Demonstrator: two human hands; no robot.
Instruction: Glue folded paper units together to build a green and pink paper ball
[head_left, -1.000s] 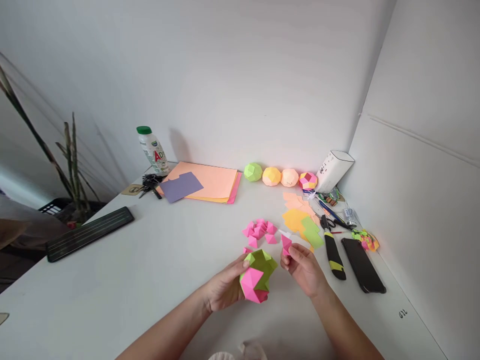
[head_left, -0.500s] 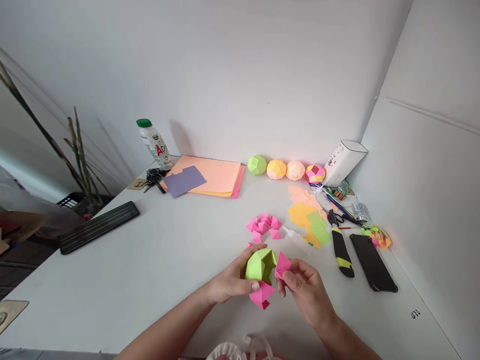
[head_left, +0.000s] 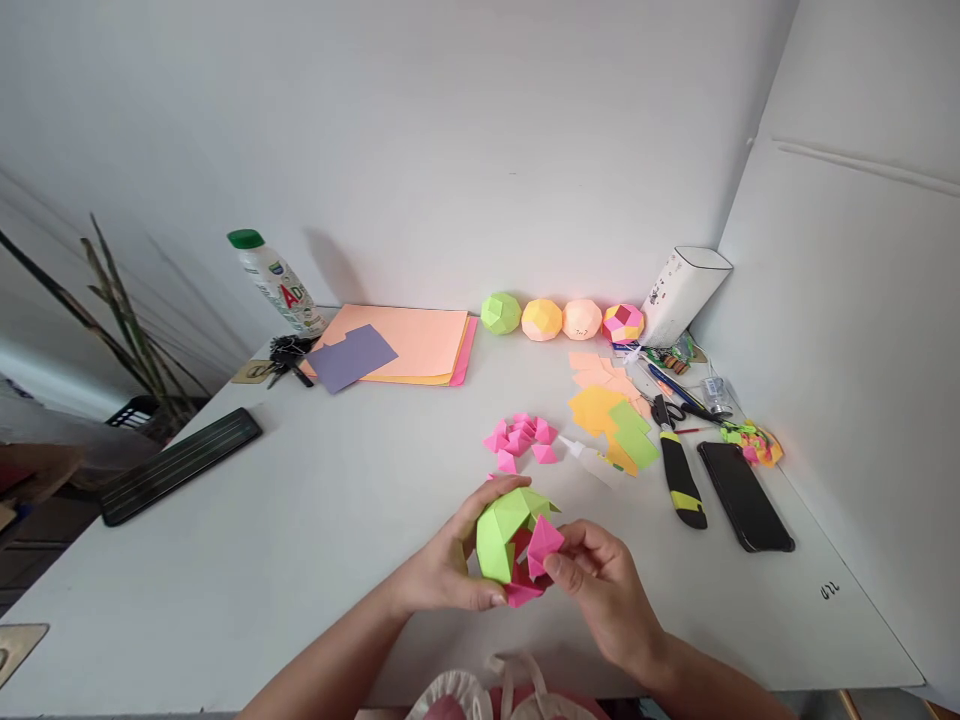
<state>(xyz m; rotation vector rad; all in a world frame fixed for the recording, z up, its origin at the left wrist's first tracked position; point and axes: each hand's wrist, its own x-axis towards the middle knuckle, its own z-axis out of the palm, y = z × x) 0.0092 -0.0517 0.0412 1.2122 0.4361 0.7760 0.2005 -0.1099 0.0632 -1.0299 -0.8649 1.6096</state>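
My left hand is wrapped round a green folded-paper ball, its thumb along the lower side. The ball has an opening facing right, with pink paper pieces along its lower edge. Between the thumb and fingers of my right hand is a pink folded-paper piece, held at the ball's opening. Whether it touches the green paper I cannot tell. Just beyond the ball lies a pile of pink folded pieces, with a white glue bottle to its right.
Four-like paper balls aside, several finished balls line the wall. Orange paper scraps, a utility knife and a black phone lie at right. Paper sheets, a bottle and a black bar are at left.
My right hand has brought the pink piece left, to the ball's opening. My left hand has turned the ball, so more of the opening and its pink edge shows. The view has shifted slightly.
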